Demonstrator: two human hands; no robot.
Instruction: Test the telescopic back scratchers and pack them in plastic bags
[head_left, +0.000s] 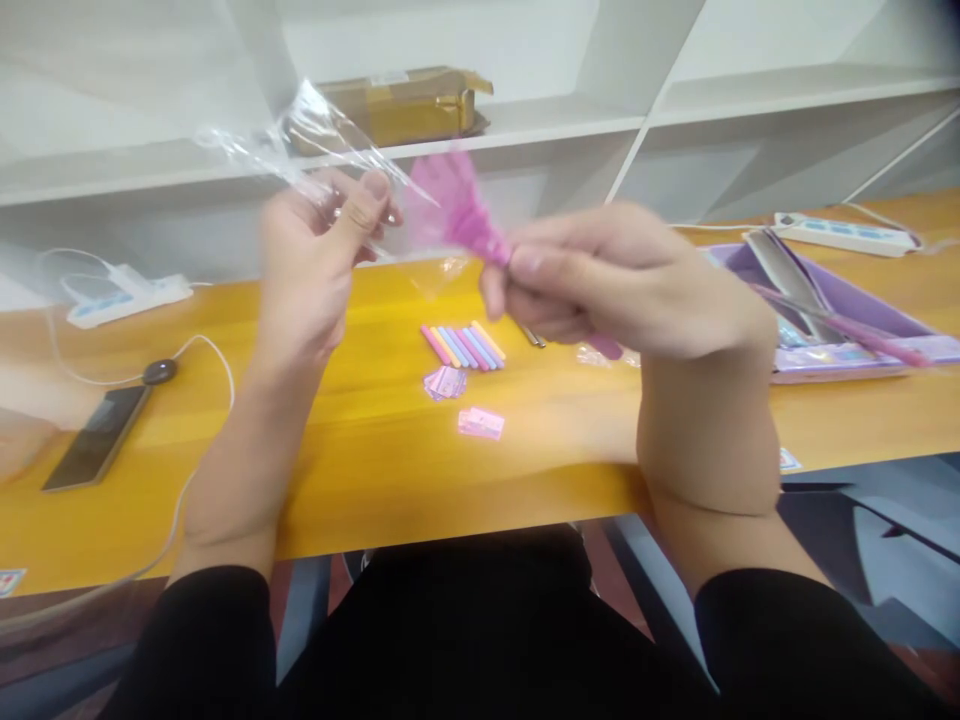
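Note:
Raised above the table, my left hand (326,235) pinches a clear, crinkled plastic bag (330,125) between thumb and fingers. My right hand (600,275) is closed around the narrow part of a pink item (461,205), whose wide, blurred end points up toward my left hand. Some clear film overlaps that wide end. Below the hands, a row of several pastel sticks (463,346) lies on the table, with small purple cards (445,382) and pink cards (481,423) nearer to me.
A purple box (840,360) with items inside stands at the right. Power strips (131,298) lie at both sides. At the left are a phone (97,438), a dark round object (160,372) and cables. A cardboard box (397,105) sits on the shelf behind.

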